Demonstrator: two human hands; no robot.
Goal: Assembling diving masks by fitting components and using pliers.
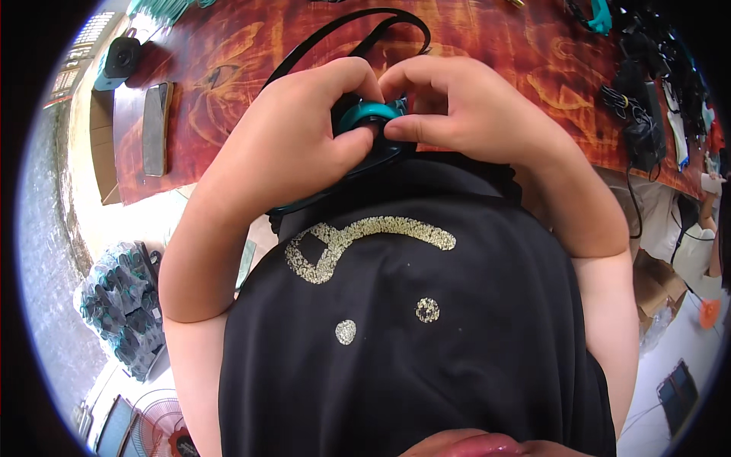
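Note:
At the near edge of the table, my two hands grip a small teal-and-black piece [359, 114] with a curved teal rim; I cannot tell its exact kind. My left hand [301, 126] closes on its left side, thumb at the dark part under the rim. From the right, my right hand [468, 107] pinches it, with index finger and thumb bent toward the left hand's fingertips. The fingers hide much of the piece. Just beyond my hands, a black strap [381, 11] loops over the tabletop.
The red-brown wooden table [510, 38] carries a flat phone-like slab [157, 129] and a teal-and-black device with a lens [120, 57] at left. Black cables [643, 126] crowd its right side. Bagged teal-and-dark parts [126, 308] stand lower left, above a fan [164, 434].

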